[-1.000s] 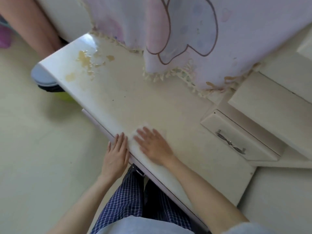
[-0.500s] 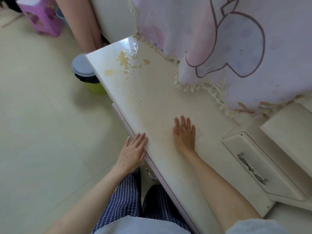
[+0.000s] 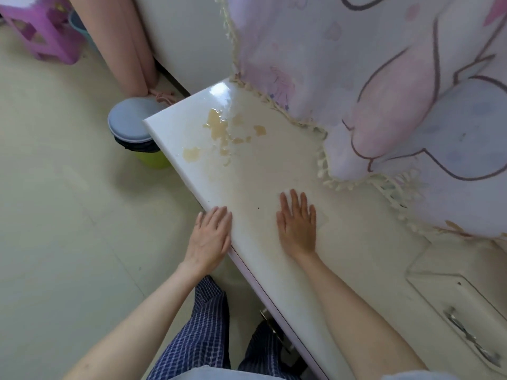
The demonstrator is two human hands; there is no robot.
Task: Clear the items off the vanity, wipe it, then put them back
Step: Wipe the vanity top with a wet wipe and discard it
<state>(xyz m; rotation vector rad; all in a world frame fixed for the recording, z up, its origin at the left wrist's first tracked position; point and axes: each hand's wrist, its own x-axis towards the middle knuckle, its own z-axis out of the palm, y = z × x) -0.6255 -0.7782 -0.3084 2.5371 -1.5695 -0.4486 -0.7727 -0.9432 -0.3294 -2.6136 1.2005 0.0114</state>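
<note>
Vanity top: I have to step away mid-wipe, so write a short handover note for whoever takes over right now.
Right hand lies flat, fingers straight, pressing a thin white wipe on the vanity top.
Left hand rests open on the front edge, holding nothing.
Done: no loose items show on the top.
Left: yellowish stains near the far left corner are not yet wiped. The items to put back are out of view.
The patterned cloth hangs over the back of the top.

Fringed cloth (image 3: pixel 384 111) over vanity (image 3: pixel 274 165) rear.
</note>
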